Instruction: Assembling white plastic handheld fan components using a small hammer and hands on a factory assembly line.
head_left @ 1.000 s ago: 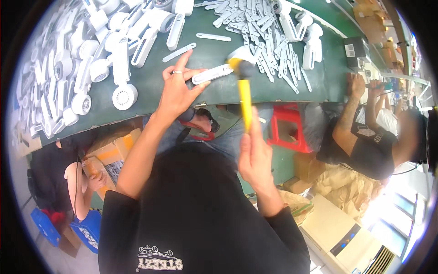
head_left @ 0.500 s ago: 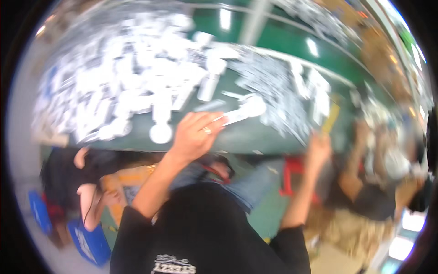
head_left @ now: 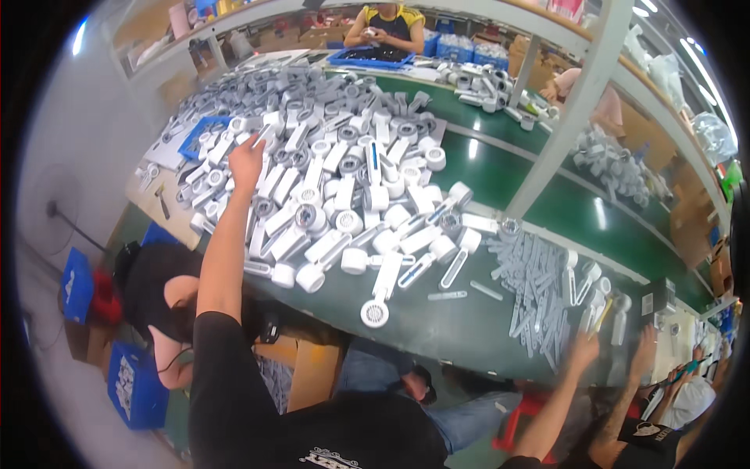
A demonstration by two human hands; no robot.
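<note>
My left hand (head_left: 247, 162) reaches far over a large heap of white round-headed handle pieces (head_left: 346, 222), some showing a slotted grille. Its fingertips close on a white handle piece (head_left: 266, 134) at the upper left of the heap. On the right, my right hand (head_left: 582, 349) is closed around a thin yellow tool (head_left: 604, 314) that sticks up past the fingers; its exact kind cannot be made out. Several white handle pieces (head_left: 591, 275) lie just beyond that hand. To its left is a pile of flat grey strips (head_left: 531, 285).
Two loose strips lie on the green tabletop (head_left: 426, 332). A white post (head_left: 574, 117) rises behind the strips. A blue tray (head_left: 205, 133) lies left of the heap. Close on my right is a co-worker's hand (head_left: 645, 348); another person (head_left: 385, 31) sits across the table.
My left hand has gone from the strip pile to the far left of the heap, and the white handle piece it held has left it. The right hand keeps the yellow tool. The view has shifted.
</note>
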